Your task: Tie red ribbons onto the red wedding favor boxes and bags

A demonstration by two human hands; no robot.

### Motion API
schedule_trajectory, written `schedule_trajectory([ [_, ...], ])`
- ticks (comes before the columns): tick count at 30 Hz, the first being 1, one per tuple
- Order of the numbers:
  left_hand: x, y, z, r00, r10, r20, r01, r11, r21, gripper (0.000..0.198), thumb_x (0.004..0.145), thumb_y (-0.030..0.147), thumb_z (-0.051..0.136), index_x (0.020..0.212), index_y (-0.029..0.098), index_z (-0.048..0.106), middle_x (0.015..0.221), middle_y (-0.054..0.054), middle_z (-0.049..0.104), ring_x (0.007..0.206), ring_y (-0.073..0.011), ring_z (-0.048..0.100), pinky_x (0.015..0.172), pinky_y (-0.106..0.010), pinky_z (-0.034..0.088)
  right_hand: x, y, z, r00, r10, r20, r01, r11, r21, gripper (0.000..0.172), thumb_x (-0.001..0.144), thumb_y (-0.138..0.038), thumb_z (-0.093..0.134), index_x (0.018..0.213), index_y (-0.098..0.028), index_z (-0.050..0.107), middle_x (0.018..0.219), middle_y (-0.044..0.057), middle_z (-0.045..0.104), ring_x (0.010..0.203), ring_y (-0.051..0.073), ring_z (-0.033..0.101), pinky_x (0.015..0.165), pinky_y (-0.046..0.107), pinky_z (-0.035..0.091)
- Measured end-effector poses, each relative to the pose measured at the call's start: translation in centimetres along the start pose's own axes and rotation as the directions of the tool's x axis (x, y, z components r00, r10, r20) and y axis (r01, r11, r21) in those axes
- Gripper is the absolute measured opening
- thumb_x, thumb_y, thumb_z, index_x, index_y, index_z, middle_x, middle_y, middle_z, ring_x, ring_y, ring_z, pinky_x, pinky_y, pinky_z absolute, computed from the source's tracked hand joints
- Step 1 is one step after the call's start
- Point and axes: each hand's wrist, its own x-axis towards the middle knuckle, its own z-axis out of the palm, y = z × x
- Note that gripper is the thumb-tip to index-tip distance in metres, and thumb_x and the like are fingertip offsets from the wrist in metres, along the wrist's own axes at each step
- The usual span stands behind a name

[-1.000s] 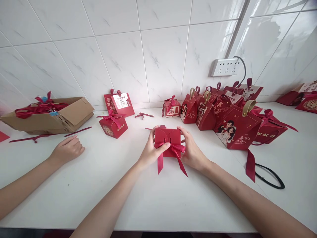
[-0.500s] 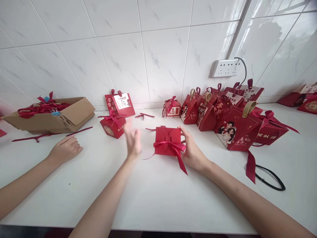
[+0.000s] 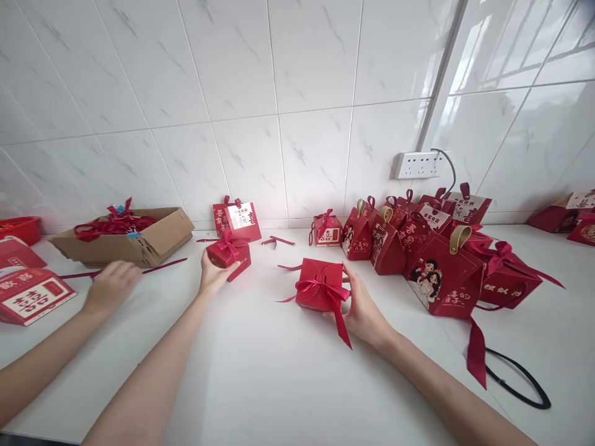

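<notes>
My left hand (image 3: 214,274) has its thumb and fingers around the front left of a small red gift box (image 3: 238,263) with a ribbon bow on top. My right hand (image 3: 365,308) grips the right side of another red gift box (image 3: 312,300), tilted so that its ribbon-tied top faces me. One ribbon tail hangs down past its front right corner. Behind the left box stands a red card bag (image 3: 255,230) with a white printed panel. A short dark red ribbon (image 3: 277,240) lies on the table between the boxes.
At the left, another person's hand (image 3: 113,286) is near a cardboard box (image 3: 105,249) of red ribbons. Red double-happiness boxes (image 3: 28,296) lie beyond that arm. Several red gift bags (image 3: 444,279) crowd the right, with a black loop (image 3: 520,371) before them. A socket strip (image 3: 418,165) is on the wall.
My left hand has moved left and taken hold of the bow-topped box. My right hand still holds its box. The view has shifted up and left; the other person's hand has lifted.
</notes>
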Motion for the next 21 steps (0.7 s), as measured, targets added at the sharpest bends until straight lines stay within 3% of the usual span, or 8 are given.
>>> schedule_trajectory([
  [2, -0.6, 0.3, 0.3, 0.991, 0.12, 0.063, -0.119, 0.992, -0.03, 0.103, 0.048, 0.032, 0.085, 0.132, 0.023, 0.027, 0.139, -0.017, 0.038, 0.128, -0.0317, 0.041, 0.107, -0.049, 0.035, 0.0, 0.1, 0.0, 1.0, 0.005, 0.003, -0.005, 1.0, 0.006, 0.102, 0.069, -0.045, 0.071, 0.144, -0.028, 0.003, 0.132, 0.015, 0.042, 0.118, 0.031, 0.047, 0.094, 0.051, 0.044],
  [4, -1.3, 1.1, 0.7, 0.946, 0.283, 0.159, -0.278, 0.959, -0.054, 0.104, 0.047, 0.034, 0.085, 0.133, 0.027, 0.026, 0.14, -0.015, 0.036, 0.13, -0.0324, 0.039, 0.105, -0.051, 0.036, 0.1, 0.2, 0.0, 1.0, 0.011, 0.001, -0.011, 1.0, 0.024, 0.103, 0.069, -0.044, 0.071, 0.144, -0.028, 0.003, 0.134, 0.015, 0.04, 0.119, 0.03, 0.046, 0.096, 0.051, 0.042],
  [8, -2.5, 4.2, 0.8, 0.761, 0.525, 0.381, -0.548, 0.835, -0.056, 0.111, 0.041, 0.038, 0.087, 0.133, 0.03, 0.025, 0.14, -0.015, 0.036, 0.127, -0.0359, 0.042, 0.104, -0.056, 0.036, 0.1, 0.8, -0.2, 0.994, 0.108, 0.0, -0.108, 0.992, 0.069, 0.105, 0.067, -0.043, 0.071, 0.145, -0.026, 0.002, 0.134, 0.016, 0.039, 0.118, 0.03, 0.045, 0.092, 0.05, 0.045],
  [10, -2.9, 6.0, 0.4, 0.655, 0.576, 0.489, -0.622, 0.778, -0.083, 0.112, 0.043, 0.039, 0.087, 0.134, 0.032, 0.022, 0.14, -0.015, 0.036, 0.125, -0.0362, 0.045, 0.103, -0.058, 0.037, 0.2, 1.1, -0.4, 0.988, 0.155, -0.007, -0.154, 0.984, 0.085, 0.106, 0.065, -0.044, 0.072, 0.145, -0.027, 0.003, 0.138, 0.015, 0.036, 0.118, 0.031, 0.045, 0.09, 0.049, 0.047],
  [12, -3.3, 7.4, -0.2, 0.583, 0.592, 0.556, -0.659, 0.745, -0.103, 0.115, 0.043, 0.04, 0.087, 0.135, 0.032, 0.019, 0.141, -0.016, 0.035, 0.124, -0.0375, 0.046, 0.101, -0.059, 0.039, 0.3, 1.2, -0.5, 0.981, 0.192, -0.006, -0.19, 0.975, 0.112, 0.108, 0.063, -0.044, 0.073, 0.144, -0.029, 0.004, 0.14, 0.015, 0.033, 0.115, 0.03, 0.047, 0.088, 0.049, 0.049],
  [16, -4.1, 8.8, -0.9, 0.501, 0.632, 0.592, -0.709, 0.691, -0.138, 0.121, 0.041, 0.039, 0.087, 0.138, 0.028, 0.017, 0.139, -0.019, 0.034, 0.122, -0.0411, 0.046, 0.099, -0.058, 0.042, 0.4, 1.0, -0.6, 0.971, 0.24, 0.014, -0.238, 0.952, 0.192, 0.104, 0.063, -0.046, 0.073, 0.143, -0.033, 0.008, 0.139, 0.014, 0.034, 0.101, 0.027, 0.056, 0.08, 0.049, 0.053],
  [19, -4.7, 9.2, -0.9, 0.442, 0.707, 0.552, -0.753, 0.627, -0.2, 0.124, 0.041, 0.041, 0.087, 0.14, 0.028, 0.013, 0.135, -0.019, 0.038, 0.12, -0.0409, 0.048, 0.099, -0.06, 0.041, 0.5, 0.8, -0.6, 0.975, 0.222, -0.006, -0.216, 0.955, 0.204, 0.102, 0.063, -0.048, 0.072, 0.143, -0.03, 0.012, 0.138, 0.015, 0.036, 0.093, 0.025, 0.059, 0.076, 0.046, 0.055],
  [21, -5.1, 9.5, -0.7, 0.427, 0.746, 0.51, -0.765, 0.599, -0.235, 0.127, 0.038, 0.045, 0.087, 0.14, 0.028, 0.013, 0.133, -0.018, 0.04, 0.12, -0.0414, 0.047, 0.099, -0.06, 0.039, 0.5, 0.8, -0.7, 0.978, 0.208, -0.023, -0.201, 0.964, 0.174, 0.102, 0.062, -0.052, 0.071, 0.143, -0.027, 0.013, 0.135, 0.016, 0.038, 0.097, 0.027, 0.058, 0.076, 0.045, 0.056],
])
